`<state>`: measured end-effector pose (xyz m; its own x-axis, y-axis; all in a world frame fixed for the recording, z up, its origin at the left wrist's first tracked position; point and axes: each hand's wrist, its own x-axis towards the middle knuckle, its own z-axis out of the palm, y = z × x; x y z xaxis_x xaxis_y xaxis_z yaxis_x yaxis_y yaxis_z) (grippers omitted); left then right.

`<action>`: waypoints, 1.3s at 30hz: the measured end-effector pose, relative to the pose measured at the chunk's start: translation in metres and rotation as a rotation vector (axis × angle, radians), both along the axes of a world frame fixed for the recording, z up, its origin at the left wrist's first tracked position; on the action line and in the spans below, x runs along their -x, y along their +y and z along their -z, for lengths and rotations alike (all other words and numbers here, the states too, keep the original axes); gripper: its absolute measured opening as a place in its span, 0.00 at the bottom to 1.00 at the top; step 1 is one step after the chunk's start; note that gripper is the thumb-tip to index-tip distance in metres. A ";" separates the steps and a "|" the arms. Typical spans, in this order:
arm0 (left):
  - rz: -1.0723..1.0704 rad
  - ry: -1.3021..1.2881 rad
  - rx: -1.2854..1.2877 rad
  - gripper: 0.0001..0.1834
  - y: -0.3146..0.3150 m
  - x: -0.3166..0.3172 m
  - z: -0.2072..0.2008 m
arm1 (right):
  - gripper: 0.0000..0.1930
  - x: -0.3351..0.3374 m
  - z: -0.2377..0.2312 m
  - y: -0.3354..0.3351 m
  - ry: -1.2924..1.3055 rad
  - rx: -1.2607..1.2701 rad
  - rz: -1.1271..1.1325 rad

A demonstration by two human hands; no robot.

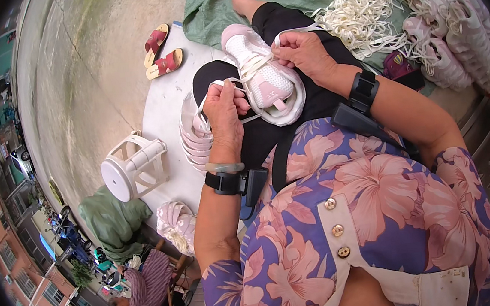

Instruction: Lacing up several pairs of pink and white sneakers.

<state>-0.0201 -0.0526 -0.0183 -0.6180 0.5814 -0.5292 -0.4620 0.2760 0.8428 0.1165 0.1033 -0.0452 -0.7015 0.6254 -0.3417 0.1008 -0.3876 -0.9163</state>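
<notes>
A pink and white sneaker rests across my lap on black trousers, its toe pointing away from me and its heel opening nearest me. White laces cross over its upper. My left hand is closed in a pinch on a white shoelace at the shoe's left side, and a loop of lace hangs around the fingers. On the other side, my right hand pinches another stretch of white shoelace close to the eyelets. Both hands are lifted slightly above the shoe.
Loose white laces lie heaped on a green cloth, beside several stacked sneakers at right. More pale shoe parts sit by my left knee. A white stool and red sandals stand left. Another person sits lower left.
</notes>
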 end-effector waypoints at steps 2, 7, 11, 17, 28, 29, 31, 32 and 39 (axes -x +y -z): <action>0.018 -0.001 0.011 0.06 0.001 0.000 -0.001 | 0.04 0.000 0.004 0.002 -0.028 -0.049 -0.053; 0.061 -0.001 0.014 0.02 0.001 -0.002 -0.010 | 0.06 0.003 0.008 0.000 -0.129 -0.519 -0.160; 0.063 -0.010 -0.050 0.04 0.000 -0.001 -0.005 | 0.07 0.008 0.005 -0.001 -0.266 -0.727 -0.158; 0.018 0.059 -0.010 0.04 0.005 -0.005 0.001 | 0.15 0.005 -0.024 -0.009 -0.422 -0.894 -0.269; 0.220 0.118 -0.047 0.05 0.018 0.004 0.014 | 0.11 -0.004 0.002 0.006 -0.185 -0.825 -0.300; 0.209 0.113 -0.051 0.05 0.020 0.008 0.015 | 0.11 -0.004 0.004 0.009 -0.111 -0.795 -0.316; 0.432 0.158 0.052 0.06 0.026 0.020 0.016 | 0.11 -0.004 0.011 0.011 -0.079 -0.807 -0.316; 0.445 0.142 0.075 0.06 0.029 0.024 0.016 | 0.12 -0.005 0.013 0.012 -0.045 -0.816 -0.303; 0.355 0.433 0.336 0.11 0.015 0.016 -0.004 | 0.14 -0.010 -0.019 -0.001 -0.392 -0.886 -0.285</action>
